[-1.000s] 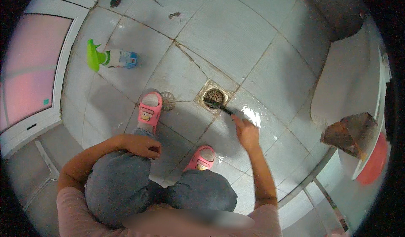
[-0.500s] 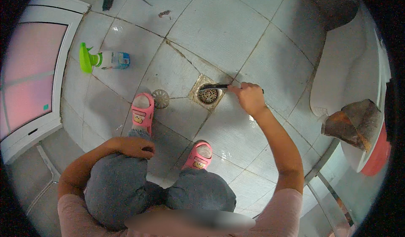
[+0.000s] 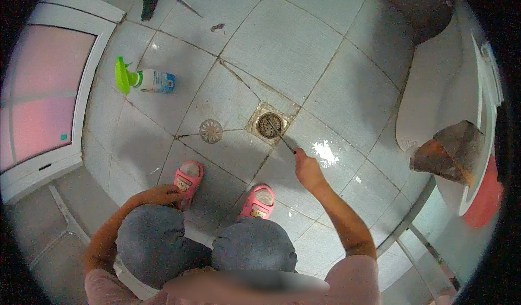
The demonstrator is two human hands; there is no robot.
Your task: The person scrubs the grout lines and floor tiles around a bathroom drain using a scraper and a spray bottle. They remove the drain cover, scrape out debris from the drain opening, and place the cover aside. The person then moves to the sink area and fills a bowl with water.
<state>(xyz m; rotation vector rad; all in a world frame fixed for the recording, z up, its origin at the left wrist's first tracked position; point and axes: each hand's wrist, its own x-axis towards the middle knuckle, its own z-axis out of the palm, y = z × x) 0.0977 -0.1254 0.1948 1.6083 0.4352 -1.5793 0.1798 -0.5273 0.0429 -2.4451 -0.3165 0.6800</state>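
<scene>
From where I stand, the floor drain (image 3: pixel 263 127) is near the middle of the floor (image 3: pixel 293 44), well in from its edges. It is open, and a thin dark brush (image 3: pixel 286 141) slants down into it. The right hand (image 3: pixel 308 170) is closed around the brush's near end. I can't make out the brush's tip. A round metal cover (image 3: pixel 211 131) with slots lies off the hole, to its left, so that bit looks done. The square rim (image 3: pixel 252 134) around the hole looks brown and grubby, so I think there is dirt left.

The left hand (image 3: pixel 164 195) hangs by the left pink clog (image 3: pixel 191 176). I see nothing in it, but its palm is hidden, so I can't tell if it is shut.

The floor has pale tiles with dark lines, and a wet patch (image 3: pixel 325 152) shines. Toward the floor's left edge, a spray bottle (image 3: pixel 154 81) lies on its side near a white door (image 3: pixel 106 36). A black-and-yellow cleaning tool (image 3: pixel 150 2) lies at the far left corner. A big white fixture (image 3: pixel 434 96) stands along the right edge.
</scene>
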